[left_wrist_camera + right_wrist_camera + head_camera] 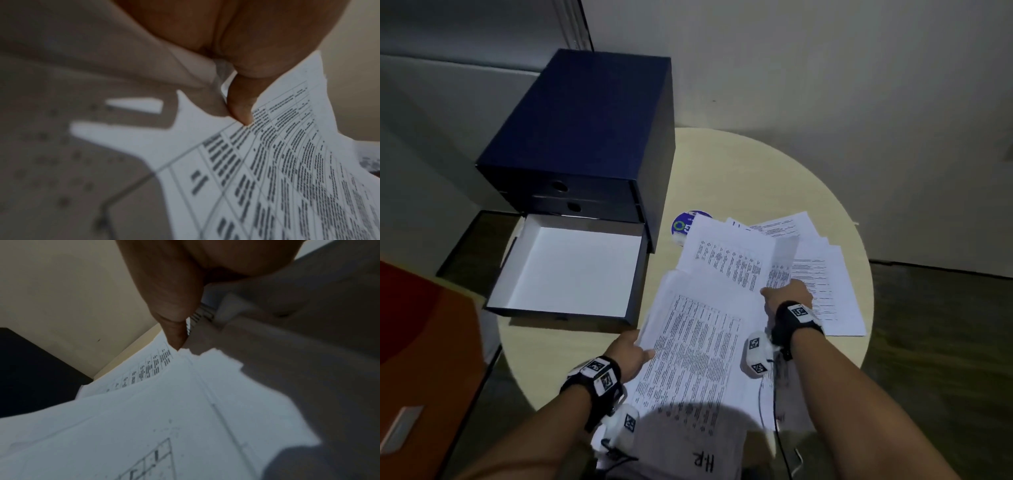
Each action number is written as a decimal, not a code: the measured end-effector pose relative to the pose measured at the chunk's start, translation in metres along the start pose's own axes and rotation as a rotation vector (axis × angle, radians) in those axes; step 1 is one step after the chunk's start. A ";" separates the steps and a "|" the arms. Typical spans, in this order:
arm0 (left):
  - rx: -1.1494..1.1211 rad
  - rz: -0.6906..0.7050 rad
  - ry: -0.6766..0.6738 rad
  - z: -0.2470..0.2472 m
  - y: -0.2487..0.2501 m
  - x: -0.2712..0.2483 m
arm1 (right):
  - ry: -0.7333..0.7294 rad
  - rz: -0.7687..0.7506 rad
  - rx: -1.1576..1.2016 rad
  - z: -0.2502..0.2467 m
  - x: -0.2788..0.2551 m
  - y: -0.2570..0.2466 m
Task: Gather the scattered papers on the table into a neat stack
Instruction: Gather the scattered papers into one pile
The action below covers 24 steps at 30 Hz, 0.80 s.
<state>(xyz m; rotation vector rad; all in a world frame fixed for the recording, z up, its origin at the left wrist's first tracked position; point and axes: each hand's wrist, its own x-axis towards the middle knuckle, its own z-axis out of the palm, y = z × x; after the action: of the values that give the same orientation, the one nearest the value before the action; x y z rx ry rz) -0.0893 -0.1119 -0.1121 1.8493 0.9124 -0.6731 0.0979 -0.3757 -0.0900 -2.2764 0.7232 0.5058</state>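
Several printed white papers lie fanned over the round beige table (726,171). My left hand (631,351) pinches the left edge of a near bundle of papers (698,346), thumb on top; the left wrist view shows the thumb (241,104) pressing on that printed sheet (277,162). My right hand (789,294) pinches the lower edge of a farther sheet (729,260), whose right part curls up. In the right wrist view its thumb (174,318) lies on the paper edge (156,410). More sheets (825,274) spread to the right, flat on the table.
A dark blue drawer box (589,137) stands at the table's back left, its bottom drawer (571,270) pulled out and white inside. A round blue sticker or disc (681,222) peeks from under the papers. An orange surface (424,359) is at the left. Cables hang near the front edge.
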 end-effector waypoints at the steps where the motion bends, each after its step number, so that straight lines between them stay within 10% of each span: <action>1: -0.025 -0.004 0.009 -0.001 -0.002 -0.001 | 0.008 -0.011 0.018 -0.004 -0.003 -0.001; 13: -0.269 -0.006 0.031 -0.003 -0.014 0.007 | 0.144 -0.475 0.248 -0.143 -0.054 -0.033; 18: -0.308 0.017 0.031 -0.001 -0.016 0.006 | 0.019 -0.822 0.395 -0.200 -0.121 -0.070; 24: -0.376 0.021 0.033 0.000 -0.013 0.004 | -0.342 -0.812 0.695 -0.203 -0.161 -0.075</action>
<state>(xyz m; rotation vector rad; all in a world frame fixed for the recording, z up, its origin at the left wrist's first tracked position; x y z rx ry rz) -0.0975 -0.1065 -0.1220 1.5354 0.9665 -0.4239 0.0509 -0.4165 0.1727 -1.5690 -0.2076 0.1853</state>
